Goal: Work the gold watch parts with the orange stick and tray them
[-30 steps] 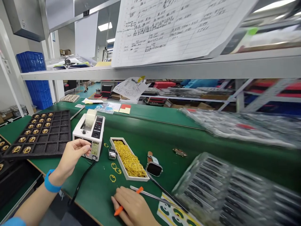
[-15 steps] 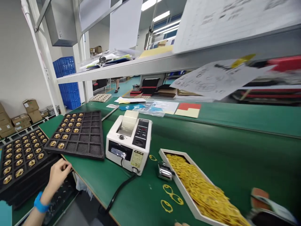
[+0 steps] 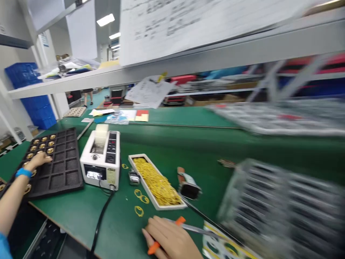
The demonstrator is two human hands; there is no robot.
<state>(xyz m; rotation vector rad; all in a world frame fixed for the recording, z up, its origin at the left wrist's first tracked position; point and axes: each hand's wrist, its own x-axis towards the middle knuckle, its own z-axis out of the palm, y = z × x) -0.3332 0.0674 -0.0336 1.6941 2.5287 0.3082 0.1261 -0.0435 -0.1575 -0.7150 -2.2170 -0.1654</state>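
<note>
My left hand (image 3: pixel 40 160), with a blue wristband, reaches over the black compartment tray (image 3: pixel 59 167). Its fingers are pinched around a gold ring-shaped part, mostly hidden under the fingertips. More gold parts (image 3: pixel 50 150) sit in the tray's left columns, while the compartments to the right are bare. Low in the view, my right hand (image 3: pixel 169 239) is closed around a slim orange stick-like tool (image 3: pixel 180 220). A grey metal strip (image 3: pixel 199 229) extends to the right beside that hand. Yellow rings (image 3: pixel 139 211) lie on the green table near it.
A white tape dispenser (image 3: pixel 101 158) stands between the hands, its black cable (image 3: pixel 101 219) running forward. A white box (image 3: pixel 130 157) of yellow rings lies behind my right hand, near a shiny metal block (image 3: pixel 134 177) and a strapped device (image 3: pixel 188 189). Blurred clear plastic trays (image 3: pixel 258 201) fill the right.
The view has swung right. My left hand has moved from beside the stacked trays onto the black tray on the table. My right hand has come into view with the orange tool.
</note>
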